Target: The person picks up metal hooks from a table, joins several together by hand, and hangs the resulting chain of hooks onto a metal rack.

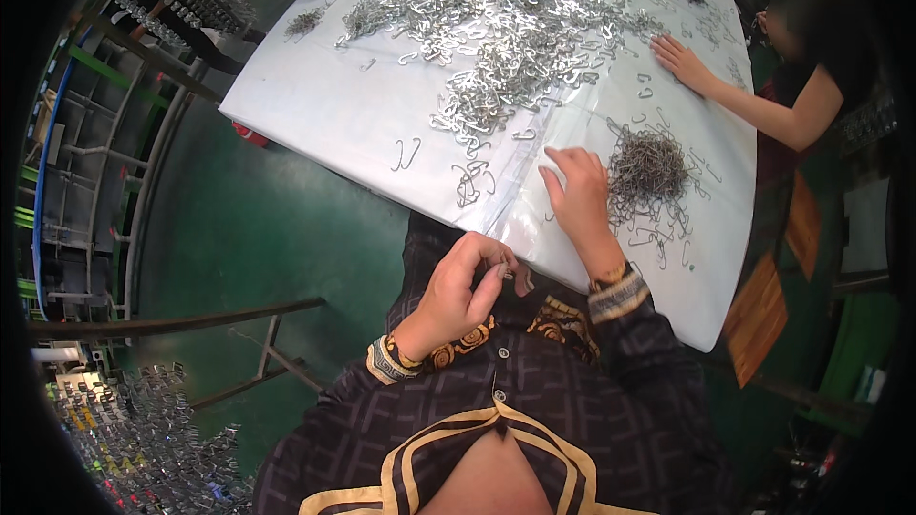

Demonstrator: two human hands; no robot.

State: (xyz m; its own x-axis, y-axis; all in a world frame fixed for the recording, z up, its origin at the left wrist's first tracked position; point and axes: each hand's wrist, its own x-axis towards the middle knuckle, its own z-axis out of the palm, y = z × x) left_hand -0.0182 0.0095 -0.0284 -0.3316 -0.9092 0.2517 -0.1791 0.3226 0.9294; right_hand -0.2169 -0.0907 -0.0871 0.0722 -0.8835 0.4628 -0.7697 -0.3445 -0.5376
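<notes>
Grey wire-hook pile (649,170) just R of RH fingers (565,163), apart; LH fingers (489,251) curled, hold unclear.

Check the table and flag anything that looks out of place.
Mildly odd: a couple of thin, curved grey metal hooks lie near the front edge of the white table, apart from the large heap of shiny silver metal hooks, so they look stray. No damage stands out.

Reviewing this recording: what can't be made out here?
Head view: what, if anything, the left hand pinches, hidden by the hand itself.
Head view: the far end of the table, cut off by the top edge.
Head view: the count in the dark hook pile beside the right hand, pieces too small and tangled.
</notes>
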